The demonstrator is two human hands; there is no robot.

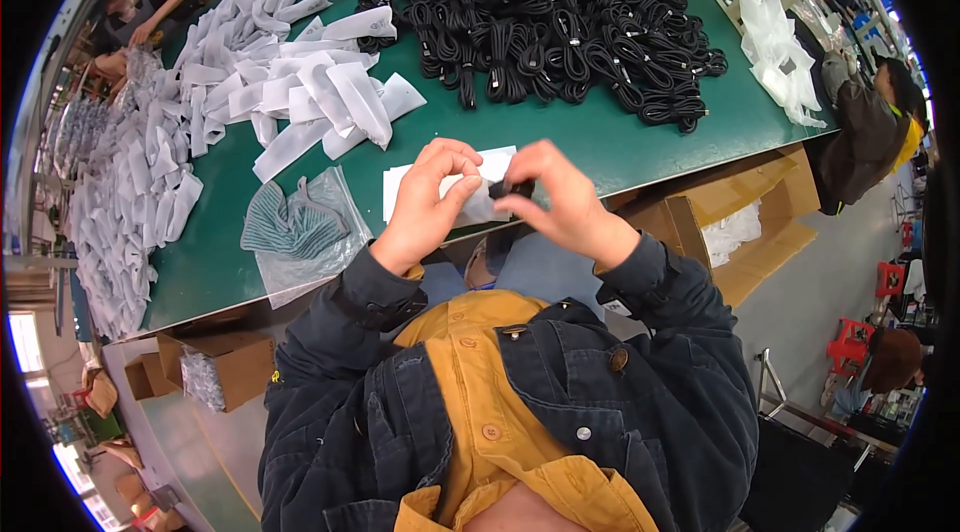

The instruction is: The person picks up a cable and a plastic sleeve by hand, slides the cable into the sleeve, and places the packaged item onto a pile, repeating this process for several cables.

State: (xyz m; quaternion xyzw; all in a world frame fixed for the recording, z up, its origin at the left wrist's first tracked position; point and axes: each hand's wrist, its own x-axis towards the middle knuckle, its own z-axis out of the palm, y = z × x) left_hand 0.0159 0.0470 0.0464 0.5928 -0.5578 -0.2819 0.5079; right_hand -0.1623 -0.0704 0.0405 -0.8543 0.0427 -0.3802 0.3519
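Note:
Over the table's near edge my two hands are close together, fingertips facing. My left hand [425, 212] pinches a whitish translucent sleeve [484, 202]. The fingers of my right hand [572, 210] close on a small coiled black cable [510, 190], its end at the sleeve; whether it is inside I cannot tell. The right fingertips are slightly blurred. White paper [393, 194] lies under the hands. Farther away spreads a big heap of coiled black cables [545, 27]. To the left are many pale frosted sleeves [330, 97], loosely piled.
On the green table [215, 232], a grey-green knitted cloth [292, 220] lies on a clear plastic bag [340, 250]. An open cardboard box [765, 252] stands beyond the edge at right, another box [245, 367] below left. Other people sit at both sides.

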